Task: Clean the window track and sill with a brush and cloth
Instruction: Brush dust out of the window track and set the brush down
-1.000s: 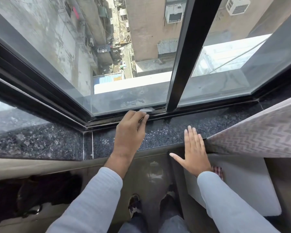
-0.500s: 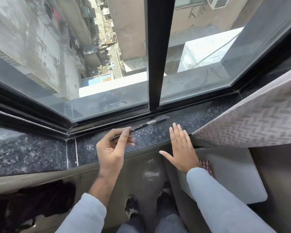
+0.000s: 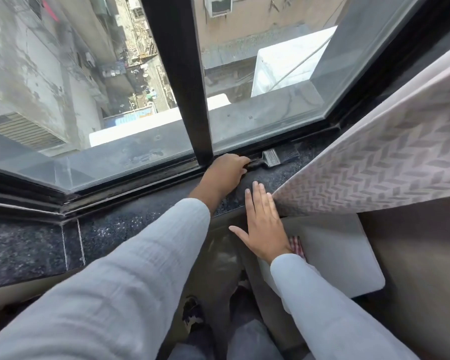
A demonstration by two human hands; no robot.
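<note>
The brush (image 3: 270, 159) is a flat paintbrush with a dark handle, a scuffed silver metal band and short dark bristles. It lies low along the window track (image 3: 130, 181), just past the fingertips of the left hand (image 3: 225, 171), with the bristles pointing away from that hand toward the curtain (image 3: 374, 162). The left hand is curled over the handle's near end, fingers closed around it, right at the foot of the black upright frame bar (image 3: 185, 81).

The right hand (image 3: 264, 224) lies flat and spread, fingers together and thumb out, on the near edge of the speckled dark stone sill (image 3: 125, 224), just nearer the person than the left hand and not touching it. Behind its wrist a scrap of red checked cloth (image 3: 298, 246) peeks out; it seems to lie on a white board (image 3: 348, 255), though most of it is hidden.

Beyond the brush the curtain's hem hangs over the sill and crowds the track. On the other side of the left hand, the track and sill run open to the corner of the frame.
</note>
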